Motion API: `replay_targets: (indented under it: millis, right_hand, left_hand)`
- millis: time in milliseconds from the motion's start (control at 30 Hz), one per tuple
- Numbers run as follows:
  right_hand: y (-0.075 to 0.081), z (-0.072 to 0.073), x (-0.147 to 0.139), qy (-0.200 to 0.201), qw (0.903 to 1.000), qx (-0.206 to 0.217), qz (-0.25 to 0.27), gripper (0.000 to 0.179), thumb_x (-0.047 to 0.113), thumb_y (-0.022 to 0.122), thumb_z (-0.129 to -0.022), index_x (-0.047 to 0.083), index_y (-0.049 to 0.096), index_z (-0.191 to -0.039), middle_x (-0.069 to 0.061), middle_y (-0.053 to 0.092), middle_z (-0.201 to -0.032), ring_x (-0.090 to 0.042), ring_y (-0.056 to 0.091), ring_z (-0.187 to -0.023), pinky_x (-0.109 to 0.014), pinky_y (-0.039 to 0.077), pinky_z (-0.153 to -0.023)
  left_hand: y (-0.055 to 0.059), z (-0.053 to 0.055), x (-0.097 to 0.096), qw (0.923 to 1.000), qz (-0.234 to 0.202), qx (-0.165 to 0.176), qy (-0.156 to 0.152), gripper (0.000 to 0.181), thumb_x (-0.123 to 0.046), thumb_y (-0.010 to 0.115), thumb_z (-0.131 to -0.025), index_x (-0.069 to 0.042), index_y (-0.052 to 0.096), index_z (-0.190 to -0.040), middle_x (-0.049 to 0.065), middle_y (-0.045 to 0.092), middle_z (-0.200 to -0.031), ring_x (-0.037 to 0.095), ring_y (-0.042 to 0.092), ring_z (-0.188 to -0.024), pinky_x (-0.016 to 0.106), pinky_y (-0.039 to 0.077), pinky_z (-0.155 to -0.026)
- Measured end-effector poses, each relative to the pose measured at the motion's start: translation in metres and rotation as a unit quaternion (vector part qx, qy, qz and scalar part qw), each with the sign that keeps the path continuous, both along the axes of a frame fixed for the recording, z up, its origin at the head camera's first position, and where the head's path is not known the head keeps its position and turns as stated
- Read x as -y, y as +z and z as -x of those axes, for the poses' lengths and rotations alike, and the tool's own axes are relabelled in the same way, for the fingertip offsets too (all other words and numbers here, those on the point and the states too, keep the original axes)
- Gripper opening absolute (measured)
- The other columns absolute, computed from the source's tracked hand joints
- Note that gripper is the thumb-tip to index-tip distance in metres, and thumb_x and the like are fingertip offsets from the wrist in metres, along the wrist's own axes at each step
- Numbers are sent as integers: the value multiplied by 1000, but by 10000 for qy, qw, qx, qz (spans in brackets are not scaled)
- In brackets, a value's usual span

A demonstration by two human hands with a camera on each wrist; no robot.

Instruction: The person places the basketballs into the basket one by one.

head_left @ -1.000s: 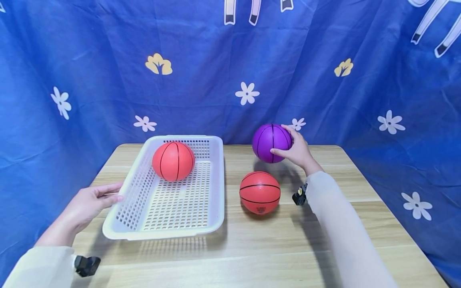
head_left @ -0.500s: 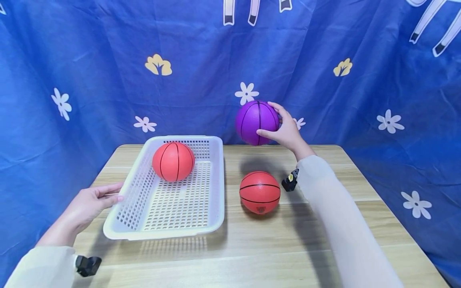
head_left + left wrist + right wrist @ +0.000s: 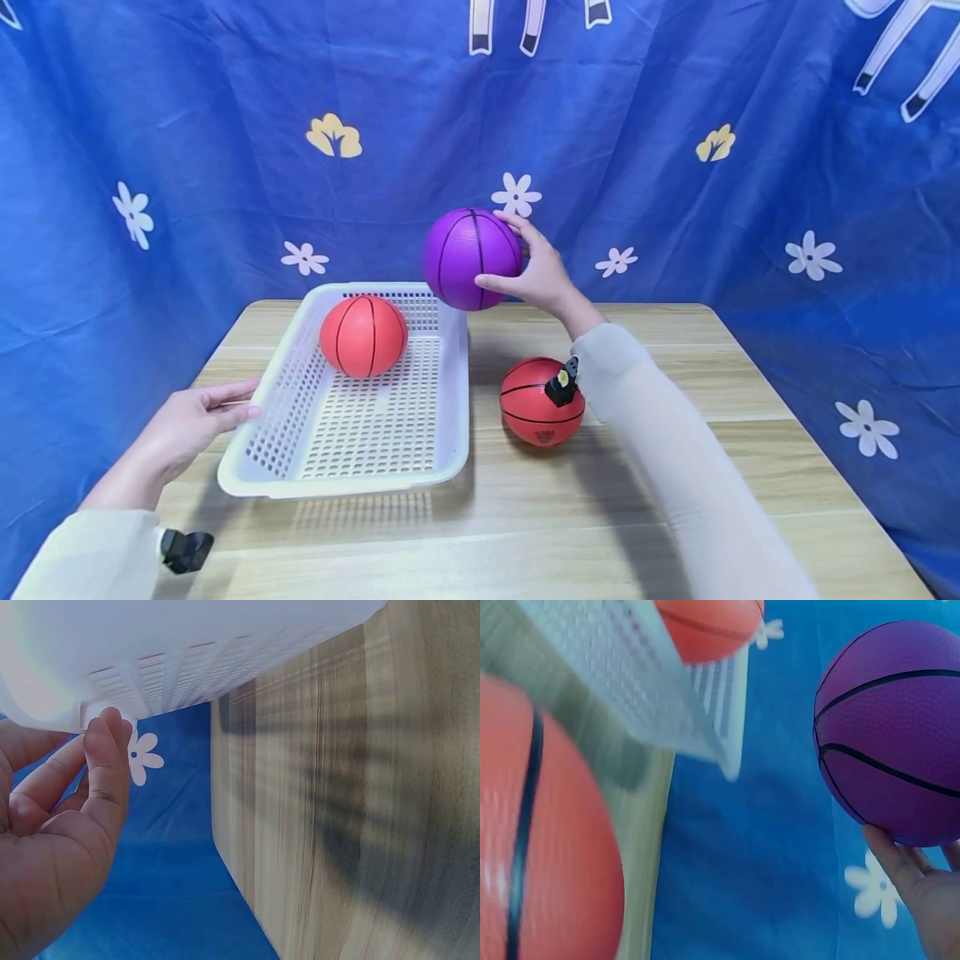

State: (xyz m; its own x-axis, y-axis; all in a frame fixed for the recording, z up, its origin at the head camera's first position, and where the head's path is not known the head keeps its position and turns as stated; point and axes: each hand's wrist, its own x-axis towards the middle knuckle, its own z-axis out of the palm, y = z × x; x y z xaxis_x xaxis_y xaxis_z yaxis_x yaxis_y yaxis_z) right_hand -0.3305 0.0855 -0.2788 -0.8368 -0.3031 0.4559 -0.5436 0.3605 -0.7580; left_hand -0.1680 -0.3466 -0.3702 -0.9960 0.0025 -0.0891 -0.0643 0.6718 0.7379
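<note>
My left hand [image 3: 183, 433] pinches the left rim of a white plastic basket [image 3: 456, 400] with holes in its base and sides. In the left wrist view, the fingers of my left hand [image 3: 67, 817] are at the edge of the basket [image 3: 262, 622]. A red toy basketball [image 3: 363, 337] lies inside, toward the back. My right hand [image 3: 543, 275] grips a purple toy basketball [image 3: 459, 258] from its right side, in the air near the basket's back right corner. The right wrist view shows the purple basketball [image 3: 889, 735] against the fingers of my right hand [image 3: 937, 900].
Another red basketball [image 3: 532, 421] rests on the wooden table [image 3: 525, 525], right of the basket; my right forearm and its wrist camera [image 3: 561, 385] partly cover it. A blue patterned cloth [image 3: 420, 133] hangs behind the table and along its sides.
My right hand has lifted the purple basketball off the back of the table and carried it left toward the basket. My left hand and the basket have hardly moved.
</note>
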Motion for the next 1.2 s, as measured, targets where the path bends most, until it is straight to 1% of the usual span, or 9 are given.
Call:
replay_targets:
  millis: [200, 333, 367, 433, 600, 800, 1033, 1133, 1200]
  right_hand:
    - [-3, -11, 33, 339, 9992, 158, 153, 86, 29, 88, -67, 31, 43, -141, -3, 50, -134, -22, 54, -108, -34, 52, -81]
    - [-6, -21, 54, 563, 9978, 300, 153, 86, 29, 87, -67, 30, 43, -141, -6, 49, -136, -24, 54, -108, -35, 53, -81]
    - [-7, -23, 59, 616, 9974, 345, 136, 86, 29, 87, -67, 30, 44, -141, -6, 48, -136, -24, 54, -108, -35, 52, -80]
    - [-10, -29, 69, 730, 9963, 438, 78, 86, 29, 88, -67, 31, 44, -141, -6, 48, -136, -23, 54, -109, -35, 53, -80]
    - [-18, -42, 92, 1040, 9926, 626, -102, 85, 30, 87, -68, 31, 43, -141, -4, 48, -135, -22, 52, -110, -33, 53, -78]
    - [-32, -54, 116, 1554, 9845, 803, -119, 86, 26, 87, -68, 28, 43, -141, 0, 50, -130, -17, 53, -109, -29, 53, -79]
    - [-46, -64, 135, 1914, 9780, 510, -659, 85, 32, 88, -66, 27, 45, -139, 4, 50, -129, -11, 53, -107, -24, 51, -76]
    - [-51, -69, 141, 2002, 9746, 531, -850, 84, 34, 88, -66, 27, 46, -138, 2, 52, -125, -11, 53, -105, -22, 51, -75]
    - [-55, -73, 144, 1952, 9733, 636, -1024, 85, 36, 88, -65, 28, 45, -138, 2, 51, -123, -10, 52, -104, -21, 51, -73]
  left_hand:
    - [0, 0, -2, 9999, -93, -94, -6, 63, -29, 65, -92, 9, 43, -137, 27, 53, -127, -16, 47, -87, 9, 41, -71]
    - [0, -1, -2, 9999, -55, -98, 2, 62, -30, 64, -93, 9, 43, -137, 26, 53, -128, -16, 46, -88, 13, 41, -73]
    - [0, -1, -2, 9999, -62, -85, 5, 62, -30, 64, -93, 9, 43, -137, 26, 53, -128, -16, 47, -87, 15, 42, -74]
    - [0, -1, -1, 9999, -88, -76, 4, 62, -29, 64, -93, 9, 43, -137, 26, 54, -127, -14, 48, -87, 16, 42, -74]
    - [0, -1, 0, 9998, -148, -118, 0, 62, -29, 65, -92, 9, 44, -137, 25, 54, -126, -15, 49, -87, 10, 40, -71]
    - [-1, -2, 0, 9997, -117, -198, 10, 62, -30, 66, -91, 9, 46, -135, 25, 54, -127, -18, 43, -89, 9, 41, -71]
    - [-1, -3, -1, 9997, -148, -187, -5, 61, -29, 65, -92, 9, 45, -136, 27, 52, -128, -17, 46, -89, 12, 44, -74]
    - [0, -3, -1, 9997, -141, -210, -2, 61, -29, 65, -92, 9, 45, -136, 27, 52, -127, -16, 47, -88, 13, 44, -73]
    - [0, -3, -1, 9996, -185, -227, -1, 61, -28, 65, -92, 9, 44, -136, 28, 53, -127, -15, 49, -87, 11, 44, -73]
